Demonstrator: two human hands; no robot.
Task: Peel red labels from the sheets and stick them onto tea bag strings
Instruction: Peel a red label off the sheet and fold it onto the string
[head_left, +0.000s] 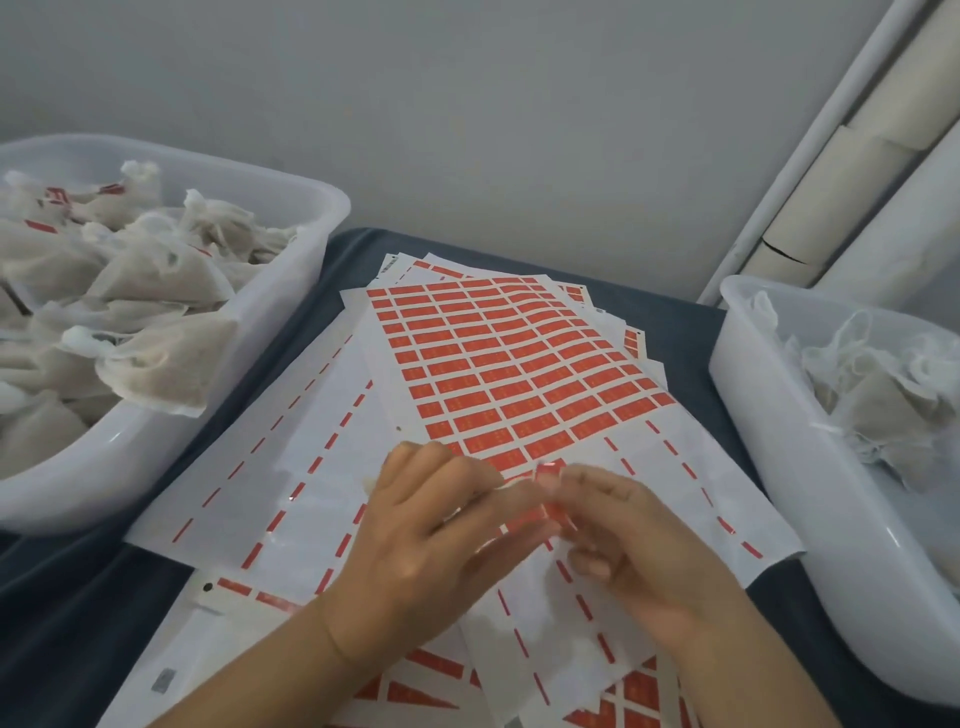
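Item: red label (549, 470), one piece, pinched between the fingertips of both hands over the near part of the top label sheet (519, 364); motion blur hides whether a tea bag string runs through the pinch. Left hand (415, 540): fingers curled toward the label, appearing to grip it. Right hand (623, 525): thumb and forefinger closed on the label's other end. Handling, by judgement: label thin, very light, limp and tacky on one face, apt to curl or stick to skin; best held by the extreme edges, adhesive side kept off the fingers. Sheets: glossy, flexible backing, likely slippery, several fanned in a loose stack on a dark cloth (691, 332); the top one holds a grid of unpeeled labels on its far half, the near half stripped to red dashes. Left tub (291, 332): heaped mesh tea bags (156, 291), some showing red tags. Right tub (769, 447): fewer bags with loose white strings. Print on labels: pale characters, too small to read; no brand legible.
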